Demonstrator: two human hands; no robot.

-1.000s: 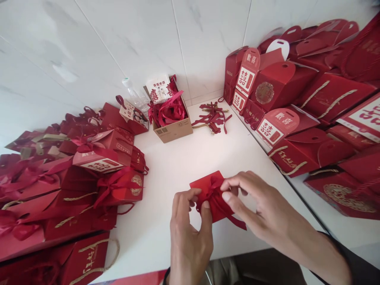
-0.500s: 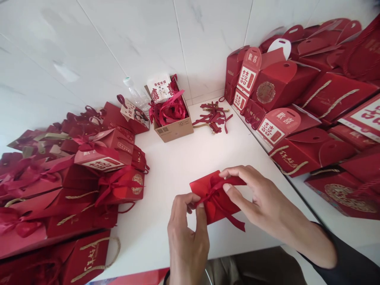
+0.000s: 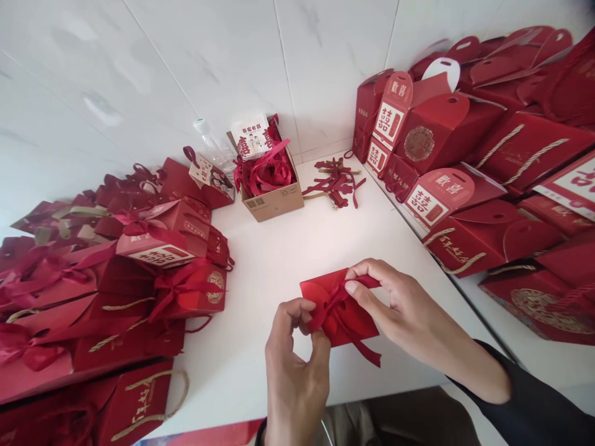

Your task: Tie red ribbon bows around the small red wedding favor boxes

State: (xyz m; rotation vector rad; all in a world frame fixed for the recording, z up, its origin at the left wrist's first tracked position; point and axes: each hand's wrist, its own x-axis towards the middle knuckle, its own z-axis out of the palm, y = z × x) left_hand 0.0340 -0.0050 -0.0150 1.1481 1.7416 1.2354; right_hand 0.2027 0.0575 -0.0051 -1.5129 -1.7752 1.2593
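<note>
A small red gift box (image 3: 367,319) sits on the white table in front of me, its top flaps folded shut. A dark red ribbon (image 3: 341,301) passes through the holes in the flaps and is looped at the middle, one tail hanging over the near side. My left hand (image 3: 297,353) pinches a loop of this ribbon at the box's left edge. On the other side, my right hand (image 3: 395,303) holds the ribbon between thumb and forefinger above the far right part of the box.
An open cardboard box (image 3: 274,207) of red ribbon stands near the wall, with loose red ties (image 3: 335,183) beside it. Finished-looking red boxes with bows (image 3: 190,291) are piled at left. More red boxes (image 3: 446,133) are stacked at right. A clear bottle (image 3: 211,145) stands behind.
My right hand has shifted slightly left, with less ribbon showing beyond its fingers. My left hand's ribbon loop shows more openly, and the box has turned a little.
</note>
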